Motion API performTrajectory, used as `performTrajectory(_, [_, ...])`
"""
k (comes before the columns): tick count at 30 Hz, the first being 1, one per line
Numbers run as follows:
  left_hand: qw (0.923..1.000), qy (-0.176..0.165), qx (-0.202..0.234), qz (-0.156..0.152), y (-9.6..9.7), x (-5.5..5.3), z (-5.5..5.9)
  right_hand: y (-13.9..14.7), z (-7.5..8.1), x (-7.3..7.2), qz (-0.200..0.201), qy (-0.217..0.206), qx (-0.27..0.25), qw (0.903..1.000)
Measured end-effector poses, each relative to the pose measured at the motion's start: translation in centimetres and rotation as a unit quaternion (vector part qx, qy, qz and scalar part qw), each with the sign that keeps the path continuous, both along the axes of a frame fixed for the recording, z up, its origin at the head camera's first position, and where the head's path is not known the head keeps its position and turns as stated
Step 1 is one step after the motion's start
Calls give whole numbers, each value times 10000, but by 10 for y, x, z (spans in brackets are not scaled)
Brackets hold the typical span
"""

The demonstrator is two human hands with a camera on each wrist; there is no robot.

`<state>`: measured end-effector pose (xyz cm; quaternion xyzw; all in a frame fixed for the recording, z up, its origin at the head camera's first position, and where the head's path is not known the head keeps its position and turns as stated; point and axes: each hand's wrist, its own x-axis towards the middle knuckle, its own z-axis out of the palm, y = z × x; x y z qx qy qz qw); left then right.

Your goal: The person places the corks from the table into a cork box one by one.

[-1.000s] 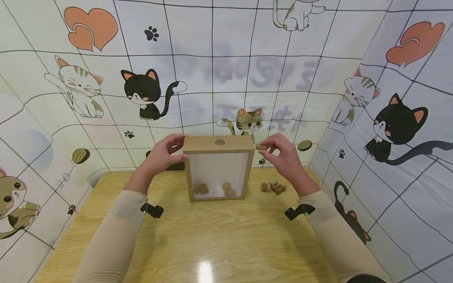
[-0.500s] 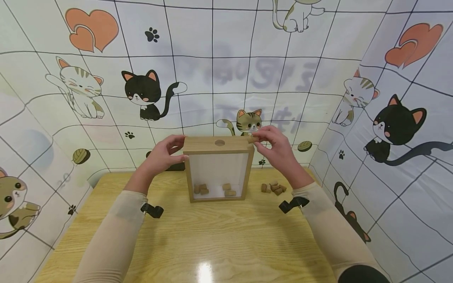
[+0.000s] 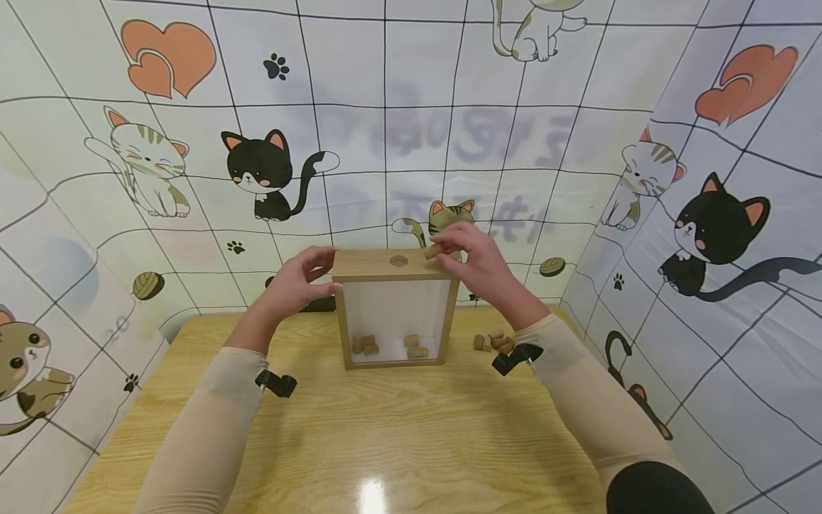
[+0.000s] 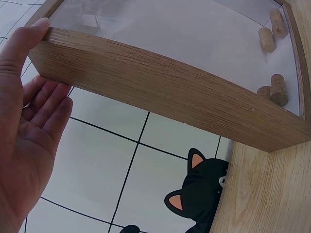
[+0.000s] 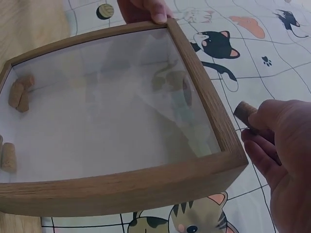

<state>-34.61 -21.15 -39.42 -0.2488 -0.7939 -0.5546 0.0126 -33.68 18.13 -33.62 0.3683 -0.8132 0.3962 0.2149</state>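
L hand (image 3: 298,282) grips the box (image 3: 366,264) at its upper L corner, thumb on front edge, fingers round behind; box stands upright on wood table (image 3: 385,435), see-thru front facing the person; L corks (image 3: 369,340), 3 of them, lie bunched on box floor; round hole (image 3: 399,260) abt mid of box top; R corks (image 3: 417,351), 2 of them, also on box floor, apart from the other bunch; held cork (image 3: 432,251) is over box top, just R of hole, not in it; can't tell if it touches the wood; R hand (image 3: 477,263) pinches it btwn thumb & fingers; loose corks (image 3: 481,343) heaped on table R of box, pt hidden by R sleeve (image 3: 571,378)
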Motion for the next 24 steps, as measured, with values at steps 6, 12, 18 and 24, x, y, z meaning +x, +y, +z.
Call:
performTrajectory(6, [10000, -20, -26, 19, -1, 0, -1, -12, 4, -2, -73, -150, 96, 9998])
performTrajectory(12, [10000, 4, -22, 26, 0, 0, 0, -23, 5, -6, -22, -286, 222, 9993])
performTrajectory(18, [9999, -18, -71, 71, 0, 1, 1, -33, 9, -8, 93, -338, 348, 9988])
performTrajectory(24, [9999, -48, -90, 73, -1, 0, 1, -42, 11, -9, 239, -302, 585, 9975])
